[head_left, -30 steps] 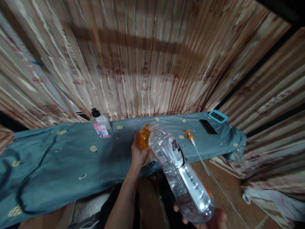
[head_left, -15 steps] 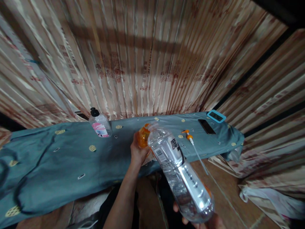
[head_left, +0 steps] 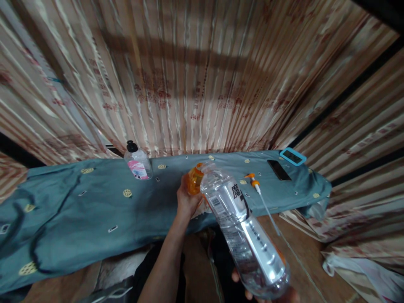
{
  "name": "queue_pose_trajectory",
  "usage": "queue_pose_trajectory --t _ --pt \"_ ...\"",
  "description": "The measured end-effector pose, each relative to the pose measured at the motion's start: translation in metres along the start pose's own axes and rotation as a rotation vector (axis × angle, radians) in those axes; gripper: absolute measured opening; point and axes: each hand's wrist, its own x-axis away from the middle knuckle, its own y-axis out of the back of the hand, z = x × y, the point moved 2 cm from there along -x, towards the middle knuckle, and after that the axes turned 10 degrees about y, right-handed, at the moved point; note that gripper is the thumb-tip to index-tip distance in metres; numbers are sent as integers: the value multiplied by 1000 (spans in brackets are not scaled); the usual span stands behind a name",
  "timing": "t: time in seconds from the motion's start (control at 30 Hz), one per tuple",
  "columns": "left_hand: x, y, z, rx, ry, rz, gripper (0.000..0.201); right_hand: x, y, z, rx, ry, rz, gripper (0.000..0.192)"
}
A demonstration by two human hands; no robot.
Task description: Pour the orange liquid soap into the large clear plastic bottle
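1. At five o'clock, nearest: right hand (head_left: 291,296), mostly hidden beneath the large clear bottle (head_left: 240,229), curled round its base, presumably to bear the weight from below and control the slope.
2. From five o'clock inward: same bottle aslant, neck pointing toward eleven, base apparently higher; angled, it seems, to bring its mouth to a lower opening.
3. Below centre, toward six: left hand (head_left: 187,201), clamped on an orange see-through container (head_left: 195,180), likely to keep both mouths lined up; rim contact not discernible.
4. At four: orange-and-white pump (head_left: 254,183) lying on the blue-green cloth (head_left: 104,198), tube overhanging the near edge, perhaps to keep its tip off the fabric.
5. At nine: black-capped bottle (head_left: 138,165), pink-labelled, upright, well apart from both hands, perhaps for elbow room.
6. At three: dark phone (head_left: 279,170), flat; blue-framed device (head_left: 293,156) just beyond, maybe for safety from knocks.
7. Toward twelve, farthest: pleated, printed curtain (head_left: 189,84), likely as a screen.
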Motion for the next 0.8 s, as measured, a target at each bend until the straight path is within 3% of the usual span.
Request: queue_pose_trajectory --t 0.1,0.23,0.3,0.4,0.53,0.57,0.7,0.8 --pt "0 -1 2 20 13 12 53 -18 16 -10 -29 -111 211 98" --pt "0 -3 3 70 44 15 52 -50 32 -31 22 -398 546 114" --pt "0 -3 2 78 51 10 50 -57 38 -37 37 -488 609 116" --pt "1 -2 0 54 29 7 49 -50 46 -38 19 -458 586 118" --pt "1 -1 -1 19 2 10 52 -34 58 -28 -9 -138 378 99" --pt "1 0 -1 17 1 12 52 -33 57 -27 -14 -109 384 95" --pt "2 -1 -3 16 -1 17 50 -40 36 -25 -64 -190 569 104" --pt "1 -1 -4 9 10 7 49 -35 22 -17 -13 -148 414 101"
